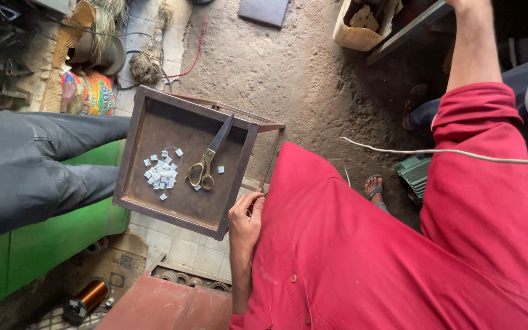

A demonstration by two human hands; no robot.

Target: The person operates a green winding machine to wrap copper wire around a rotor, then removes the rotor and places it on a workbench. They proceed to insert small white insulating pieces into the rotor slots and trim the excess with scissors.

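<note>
Scissors (210, 157) with yellow handles lie closed on a rusty metal tray (148, 208), just right of a heap of small white paper squares (162, 171). Left hand (245, 221) rests at the tray's near corner, fingers curled against the red garment (362, 244), grip holding nothing visible. Right hand is cut off above; its grip cannot be told.

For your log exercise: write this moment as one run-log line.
left hand: resting by tray corner | right hand: out of view | on tray: scissors, white bits

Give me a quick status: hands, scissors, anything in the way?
Left hand empty, at tray corner. Right hand out of view. Scissors lie closed in tray beside white paper bits. Nothing between.
</note>
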